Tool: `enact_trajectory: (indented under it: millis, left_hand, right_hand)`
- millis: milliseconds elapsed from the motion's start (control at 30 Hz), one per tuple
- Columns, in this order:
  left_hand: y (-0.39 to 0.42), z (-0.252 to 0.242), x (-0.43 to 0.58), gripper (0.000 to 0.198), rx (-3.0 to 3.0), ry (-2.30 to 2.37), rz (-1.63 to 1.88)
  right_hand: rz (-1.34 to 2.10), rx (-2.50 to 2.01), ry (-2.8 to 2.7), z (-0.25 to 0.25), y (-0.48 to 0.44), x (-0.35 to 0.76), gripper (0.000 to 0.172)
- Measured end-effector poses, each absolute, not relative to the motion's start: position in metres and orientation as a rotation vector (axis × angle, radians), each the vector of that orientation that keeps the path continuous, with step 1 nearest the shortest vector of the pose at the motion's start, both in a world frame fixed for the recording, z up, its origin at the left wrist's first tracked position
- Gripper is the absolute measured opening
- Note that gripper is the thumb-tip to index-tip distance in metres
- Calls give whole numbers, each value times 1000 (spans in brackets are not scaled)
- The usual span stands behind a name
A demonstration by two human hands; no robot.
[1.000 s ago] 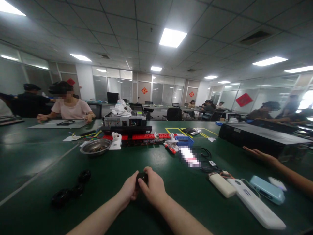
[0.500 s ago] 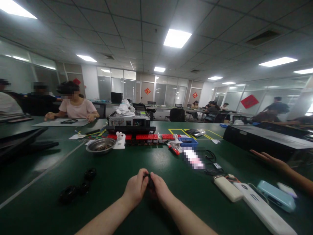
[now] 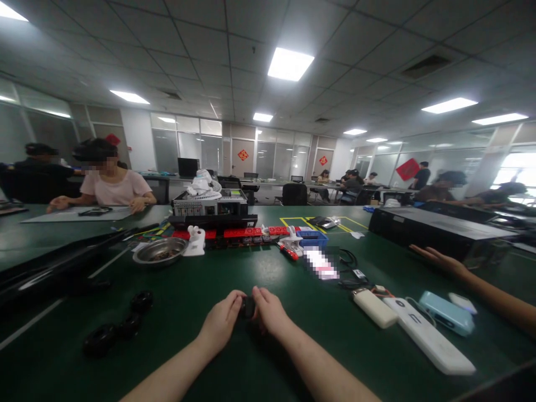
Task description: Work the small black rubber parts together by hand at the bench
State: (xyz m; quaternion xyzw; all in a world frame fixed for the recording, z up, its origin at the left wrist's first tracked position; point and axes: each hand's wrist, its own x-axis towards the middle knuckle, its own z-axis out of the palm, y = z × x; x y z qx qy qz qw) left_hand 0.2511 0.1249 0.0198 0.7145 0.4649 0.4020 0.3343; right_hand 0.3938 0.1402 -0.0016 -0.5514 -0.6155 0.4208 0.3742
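Note:
My left hand (image 3: 221,319) and my right hand (image 3: 270,311) meet over the green table (image 3: 180,312) near its front. Between their fingertips is a small, dark, rounded piece (image 3: 248,306); its kind is too hard to make out. Both hands have their fingers closed on it, and the fingers partly cover it. To the left lie three glossy black ring-shaped pieces (image 3: 100,339), close together. Beyond the hands stands a metal bowl (image 3: 160,252) with small brownish bits in it.
A red-handled tool (image 3: 288,253), blue tray (image 3: 313,239) and blurred-out phone (image 3: 321,263) lie ahead. At right are a cream power bank (image 3: 374,308), white long device (image 3: 431,336), blue device (image 3: 447,312) and another person's hand (image 3: 439,259). An opened computer case (image 3: 209,206) stands behind.
The whole view has swung slightly right. The dark piece shows more clearly between my fingers, which still hold it. The other objects on the table stay in place.

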Motion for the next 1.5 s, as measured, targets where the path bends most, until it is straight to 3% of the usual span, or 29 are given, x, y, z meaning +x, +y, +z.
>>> enact_trajectory:
  millis: [100, 333, 500, 600, 667, 767, 867, 967, 1067, 1200, 1333, 1400, 1500]
  left_hand:
    - [123, 18, 251, 35, 1956, 1294, 1009]
    - [140, 2, 246, 46, 1714, 1281, 991]
    - [150, -1, 246, 60, 1413, 1215, 955]
    - [151, 1, 246, 56, 1432, 1250, 991]
    - [150, 3, 247, 52, 1470, 1249, 1022]
    - [144, 7, 246, 43, 1665, 1201, 1002]
    - [136, 11, 245, 36, 1954, 1174, 944]
    - [131, 14, 246, 33, 2062, 1198, 903]
    - [129, 16, 246, 32, 2089, 1219, 873]
    - [131, 17, 244, 35, 2046, 1207, 884]
    - [140, 9, 242, 42, 1850, 1183, 922]
    - [147, 3, 242, 46, 1744, 1213, 887]
    - [153, -3, 241, 44, 1715, 1217, 870]
  right_hand:
    - [1270, -1437, -1525, -10, 152, 398, 48]
    - [1209, -1220, -1643, -3, 144, 397, 17]
    - [736, -1089, -1907, 19, 124, 399, 34]
    - [705, -1112, -1892, 19, 123, 398, 45]
    - [790, -1140, -1798, 12, 129, 398, 48]
    - [1125, -1264, -1596, 0, 141, 398, 36]
    - [1430, -1356, -1398, -8, 151, 399, 51]
    - [1555, -1342, -1380, -9, 152, 400, 56]
    - [1577, -1315, -1470, -8, 151, 401, 50]
    - [1463, -1287, -1591, -3, 147, 401, 39]
    - [1018, -1141, -1834, 10, 135, 401, 24]
    - [804, -1083, -1924, 15, 128, 400, 35]
    - [768, -1099, -1918, 15, 126, 399, 53]
